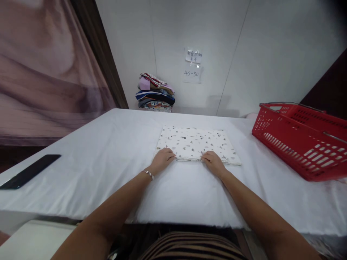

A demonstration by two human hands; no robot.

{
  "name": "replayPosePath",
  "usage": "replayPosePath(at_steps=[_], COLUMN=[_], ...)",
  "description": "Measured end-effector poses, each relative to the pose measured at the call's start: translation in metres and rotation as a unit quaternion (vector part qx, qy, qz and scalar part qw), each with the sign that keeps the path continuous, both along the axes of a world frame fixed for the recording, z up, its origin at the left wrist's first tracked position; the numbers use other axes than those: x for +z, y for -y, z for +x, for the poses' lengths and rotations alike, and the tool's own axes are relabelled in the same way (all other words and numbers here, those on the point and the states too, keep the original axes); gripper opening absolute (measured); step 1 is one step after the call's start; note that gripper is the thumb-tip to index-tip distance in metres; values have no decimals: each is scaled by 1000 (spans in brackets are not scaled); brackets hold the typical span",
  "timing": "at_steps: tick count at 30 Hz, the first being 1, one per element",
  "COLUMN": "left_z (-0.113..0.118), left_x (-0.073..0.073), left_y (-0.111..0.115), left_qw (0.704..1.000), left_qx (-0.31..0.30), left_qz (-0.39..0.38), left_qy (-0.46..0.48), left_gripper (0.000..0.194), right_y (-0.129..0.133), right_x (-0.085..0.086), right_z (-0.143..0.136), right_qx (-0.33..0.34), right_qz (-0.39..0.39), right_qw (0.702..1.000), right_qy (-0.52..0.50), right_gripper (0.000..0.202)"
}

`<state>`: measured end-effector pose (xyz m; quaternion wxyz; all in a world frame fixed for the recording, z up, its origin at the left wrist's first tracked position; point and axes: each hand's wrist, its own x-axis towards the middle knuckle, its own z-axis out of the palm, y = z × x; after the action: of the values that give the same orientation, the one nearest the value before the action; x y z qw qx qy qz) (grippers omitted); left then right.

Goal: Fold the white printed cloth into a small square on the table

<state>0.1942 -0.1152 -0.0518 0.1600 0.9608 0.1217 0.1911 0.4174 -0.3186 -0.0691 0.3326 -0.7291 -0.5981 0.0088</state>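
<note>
Between a black phone (31, 171) and red basket (295, 144), left fingers (170, 156) and right fingers (206, 156) pinch patterned cloth (193, 141).

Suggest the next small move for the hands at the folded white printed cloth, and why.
Probably square up the near edge of the folded white cloth with small dark prints: the left hand and right hand are both at that edge, spaced apart, and its layers look slightly uneven between them.

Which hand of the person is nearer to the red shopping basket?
Right. The right hand is at the near edge of the folded printed cloth, left of the red shopping basket; the left hand is farther away, leftward along the same edge.
</note>
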Motion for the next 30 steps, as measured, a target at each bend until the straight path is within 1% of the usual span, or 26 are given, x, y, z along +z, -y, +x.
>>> replayPosePath(at_steps=[4, 10, 13, 16, 18, 21, 27, 30], left_z=[5, 15, 15, 13, 12, 11, 12, 11], left_x=[-3, -2, -2, -3, -5, -7, -7, -5], left_y=[3, 6, 7, 7, 6, 4, 7, 10], left_qw=[1000, 1000, 1000, 1000, 1000, 999, 998, 995], left_qx=[1, -3, 0, 3, -7, -27, -9, -16], left_qz=[25, 17, 12, 10, 20, 42, 66, 92], left_qy=[-1, -17, -11, -9, -11, -13, -21, -34], left_gripper=[25, 26, 28, 28, 27, 25, 25, 26], right_y=[0, 3, 3, 1, 1, 1, 1, 0], right_x=[0, 0, 0, 0, 0, 0, -2, -4], right_z=[0, 5, 5, 3, 2, 1, 2, 3], right_qx=[1, 35, 37, 15, 4, 5, 8, 20], right_qz=[-12, -28, -29, -19, -11, -2, 1, -11], right_qw=[1000, 997, 997, 999, 1000, 1000, 998, 997], right_qy=[27, 65, 60, 28, 8, 5, 58, 77], right_gripper=[27, 25, 26, 27, 27, 27, 24, 24])
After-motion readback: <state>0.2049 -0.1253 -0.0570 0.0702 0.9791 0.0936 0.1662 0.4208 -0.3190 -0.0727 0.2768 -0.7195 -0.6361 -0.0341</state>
